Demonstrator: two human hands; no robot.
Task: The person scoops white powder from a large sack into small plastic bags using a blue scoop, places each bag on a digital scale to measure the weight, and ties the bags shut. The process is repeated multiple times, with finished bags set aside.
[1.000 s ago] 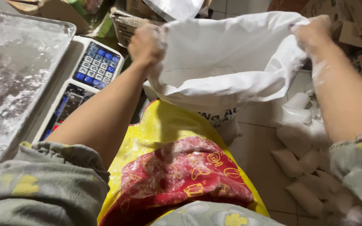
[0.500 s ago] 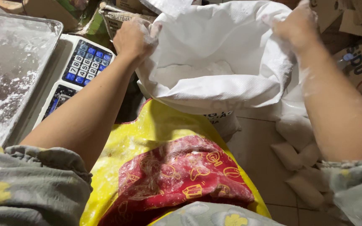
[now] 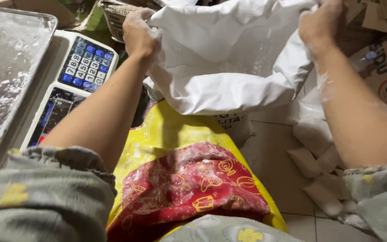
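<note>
White woven sack (image 3: 229, 67) hung between both fists: left hand (image 3: 139, 33) clenched on its near-left rim, right hand (image 3: 321, 24) clenched on the right rim.

Dim warm light, soft shadows, edges blurred (slight wide-angle warp).

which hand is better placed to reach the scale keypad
Left, probably. The left hand grips the white sack's rim right beside the scale; the right hand holds the far rim, across the sack.
</note>
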